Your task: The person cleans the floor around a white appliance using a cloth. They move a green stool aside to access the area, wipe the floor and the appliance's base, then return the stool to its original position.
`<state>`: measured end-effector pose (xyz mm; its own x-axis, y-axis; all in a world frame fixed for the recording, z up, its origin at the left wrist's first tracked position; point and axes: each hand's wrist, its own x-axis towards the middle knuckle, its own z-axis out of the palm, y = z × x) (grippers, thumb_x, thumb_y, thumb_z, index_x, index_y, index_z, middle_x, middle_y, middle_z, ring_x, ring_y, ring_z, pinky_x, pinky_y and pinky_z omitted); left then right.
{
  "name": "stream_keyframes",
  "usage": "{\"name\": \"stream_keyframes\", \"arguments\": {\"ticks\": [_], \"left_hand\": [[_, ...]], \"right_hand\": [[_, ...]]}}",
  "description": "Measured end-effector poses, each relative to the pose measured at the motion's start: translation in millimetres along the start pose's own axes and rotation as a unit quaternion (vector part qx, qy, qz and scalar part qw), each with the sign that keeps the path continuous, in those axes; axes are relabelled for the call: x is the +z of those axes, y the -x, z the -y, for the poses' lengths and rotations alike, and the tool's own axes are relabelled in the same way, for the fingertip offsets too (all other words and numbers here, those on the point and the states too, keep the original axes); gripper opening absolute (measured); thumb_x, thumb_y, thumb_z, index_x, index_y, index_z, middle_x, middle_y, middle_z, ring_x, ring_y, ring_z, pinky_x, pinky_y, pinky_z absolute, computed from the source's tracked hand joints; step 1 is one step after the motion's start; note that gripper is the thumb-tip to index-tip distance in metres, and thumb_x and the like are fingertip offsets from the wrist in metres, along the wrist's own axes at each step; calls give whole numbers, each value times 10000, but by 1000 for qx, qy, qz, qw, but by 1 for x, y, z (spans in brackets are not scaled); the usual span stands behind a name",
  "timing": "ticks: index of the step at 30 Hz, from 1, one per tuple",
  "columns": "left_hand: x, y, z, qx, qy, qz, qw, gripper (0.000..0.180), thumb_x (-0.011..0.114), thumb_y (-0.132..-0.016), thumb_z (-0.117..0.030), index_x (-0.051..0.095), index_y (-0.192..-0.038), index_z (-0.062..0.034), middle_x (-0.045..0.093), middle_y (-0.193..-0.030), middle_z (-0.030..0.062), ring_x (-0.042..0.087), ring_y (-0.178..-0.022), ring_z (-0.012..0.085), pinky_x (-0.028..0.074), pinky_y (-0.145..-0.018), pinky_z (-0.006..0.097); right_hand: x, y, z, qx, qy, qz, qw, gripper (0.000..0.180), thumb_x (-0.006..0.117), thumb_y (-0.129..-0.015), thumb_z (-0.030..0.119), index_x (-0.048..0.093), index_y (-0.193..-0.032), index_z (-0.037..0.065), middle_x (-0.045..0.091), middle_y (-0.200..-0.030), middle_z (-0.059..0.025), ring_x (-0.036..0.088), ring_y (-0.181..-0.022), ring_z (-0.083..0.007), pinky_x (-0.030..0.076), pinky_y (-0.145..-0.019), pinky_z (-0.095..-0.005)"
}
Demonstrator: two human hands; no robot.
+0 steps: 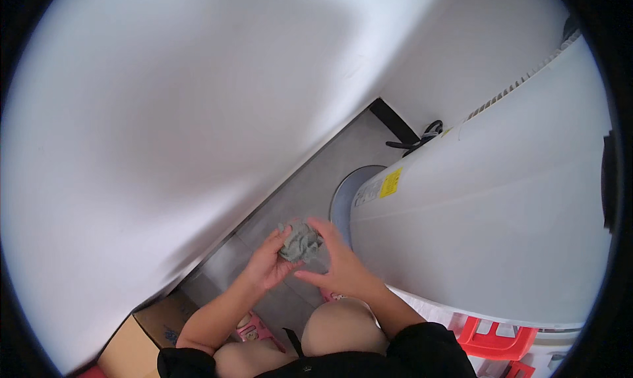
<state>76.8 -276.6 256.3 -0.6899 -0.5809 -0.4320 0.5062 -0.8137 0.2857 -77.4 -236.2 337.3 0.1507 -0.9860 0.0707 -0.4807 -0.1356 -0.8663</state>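
While cupped: both hands (pixel 310 259), cloth (pixel 301 241).

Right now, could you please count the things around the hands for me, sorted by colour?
Grey: 1, the crumpled grey cloth held by the left hand and right hand
White: 1, the tall white cylindrical appliance
Brown: 1, the brown cardboard box
Red: 1, the red plastic stool
Total: 4

I am seeing soft, even daylight washing out the white wall (pixel 165 114), with a broad grey shadow lying across it. The fisheye is bending straight edges toward a black rim. The hands are looking slightly soft, the picture mildly grainy.
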Motion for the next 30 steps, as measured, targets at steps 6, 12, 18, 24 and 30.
{"name": "stream_keyframes", "arguments": {"ticks": [6,12,18,24,30], "left_hand": [[9,0,0,-4,95,24,995,285,385,-926,-272,456,-1093,-53,553,-1053,121,565,-961,246,494,-790,396],[2,-3,7,-34,133,62,989,326,344,-923,-251,455,-1131,-26,518,-1126,161,528,-1021,301,456,-860,462],[9,-3,9,-57,123,12,991,370,356,-918,-355,490,-1080,-50,555,-1083,121,567,-957,259,487,-814,402],[17,4,15,-14,32,-27,999,152,548,-844,-159,505,-965,-77,573,-945,71,576,-881,201,497,-745,350],[3,-29,34,90,-127,-64,986,189,648,-756,-72,492,-864,-76,543,-794,17,545,-734,119,469,-639,285]], "right_hand": [[-18,15,0,-71,103,-128,984,299,661,-693,58,566,-976,49,540,-950,-135,530,-867,-299,442,-741,-337],[-14,16,19,-17,71,-107,992,213,647,-699,32,589,-904,33,549,-870,-121,537,-828,-276,445,-713,-325],[-14,20,-6,36,-11,-143,989,196,636,-718,45,581,-905,28,549,-875,-126,542,-846,-253,448,-719,-319],[-11,24,-12,-35,131,-36,990,157,600,-755,51,585,-911,35,550,-882,-121,562,-823,-229,469,-664,-299],[-32,73,-15,73,17,43,996,163,573,-798,61,582,-958,28,576,-861,-98,583,-772,-188,489,-650,-265]]}}
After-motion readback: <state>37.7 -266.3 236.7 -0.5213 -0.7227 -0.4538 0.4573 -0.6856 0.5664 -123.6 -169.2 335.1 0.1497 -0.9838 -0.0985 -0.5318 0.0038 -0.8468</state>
